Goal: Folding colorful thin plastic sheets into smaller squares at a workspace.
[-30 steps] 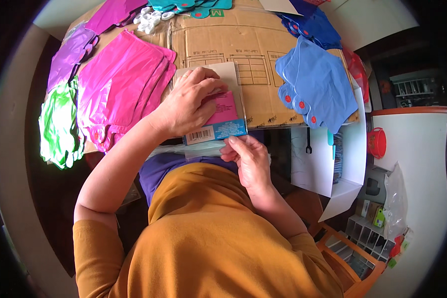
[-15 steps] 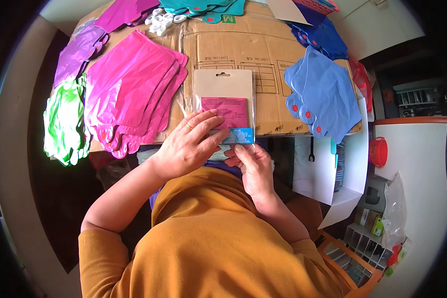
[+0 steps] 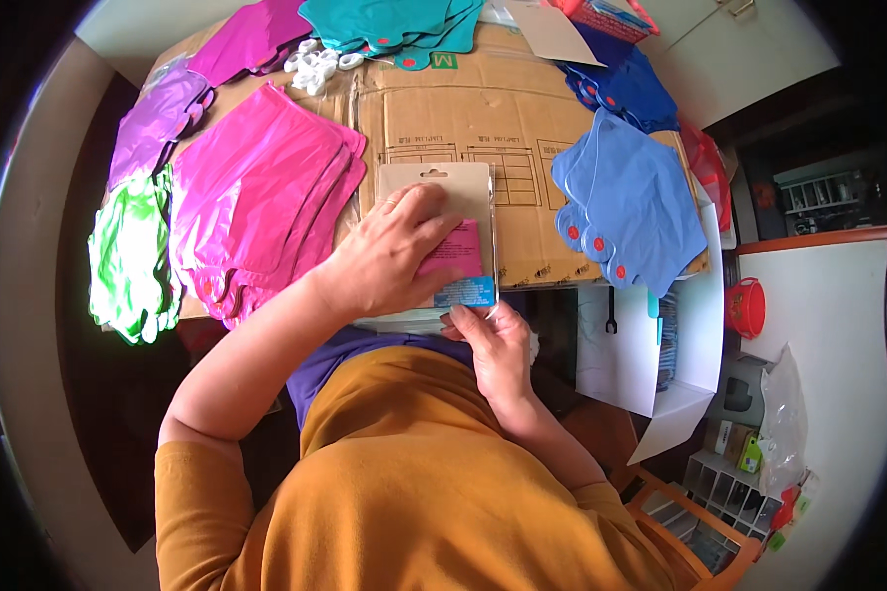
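Observation:
A flat clear plastic packet point(image 3: 494, 241) lies at the near edge of the cardboard. Inside it are a pale hang card point(image 3: 468, 189), a pink square point(image 3: 468, 251) and a blue label point(image 3: 476, 293). My left hand point(image 3: 389, 256) rests open across the packet's left side, fingers over the card and thumb apart near the blue label. At the bottom right corner, my right hand point(image 3: 498, 357) is closed on the packet, pinching its lower edge between thumb and fingers. Part of the pink square is hidden beneath my left hand.
Pink foil pieces point(image 3: 251, 182) and shiny green ones point(image 3: 133, 256) lie to the left. Light blue pieces point(image 3: 641, 197) are on the right. Purple pieces point(image 3: 163, 113), teal pieces point(image 3: 394, 25) and white rings point(image 3: 315, 67) sit farther back. A white box point(image 3: 616, 345) stands below the right edge.
My left hand has moved up the packet, its fingers now over the pale card. The packet sits slightly lower and further left in view. My right hand keeps its pinch.

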Tool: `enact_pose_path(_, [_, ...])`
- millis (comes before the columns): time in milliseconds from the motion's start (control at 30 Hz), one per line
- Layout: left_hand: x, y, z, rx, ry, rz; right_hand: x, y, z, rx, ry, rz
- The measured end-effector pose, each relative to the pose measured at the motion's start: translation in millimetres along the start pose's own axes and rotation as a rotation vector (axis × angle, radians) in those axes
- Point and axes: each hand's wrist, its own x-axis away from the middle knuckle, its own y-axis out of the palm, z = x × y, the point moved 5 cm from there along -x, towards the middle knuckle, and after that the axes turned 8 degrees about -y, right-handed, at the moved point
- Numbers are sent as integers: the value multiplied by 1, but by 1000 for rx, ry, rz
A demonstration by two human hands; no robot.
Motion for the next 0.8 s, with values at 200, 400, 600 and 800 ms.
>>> enact_pose_path(200, [-2, 1, 4, -49, -59, 42, 1, 0, 0, 116, -63, -7])
enact_pose_path(400, [-6, 2, 1, -13, -120, 9, 0, 1, -1, 24, 16, 39])
enact_pose_path(600, [-13, 12, 10, -129, 32, 51, -7, 0, -4, 77, 110, 47])
enact_pose_path(800, [-11, 2, 12, -12, 124, -27, -16, -7, -9, 145, 139, 12])
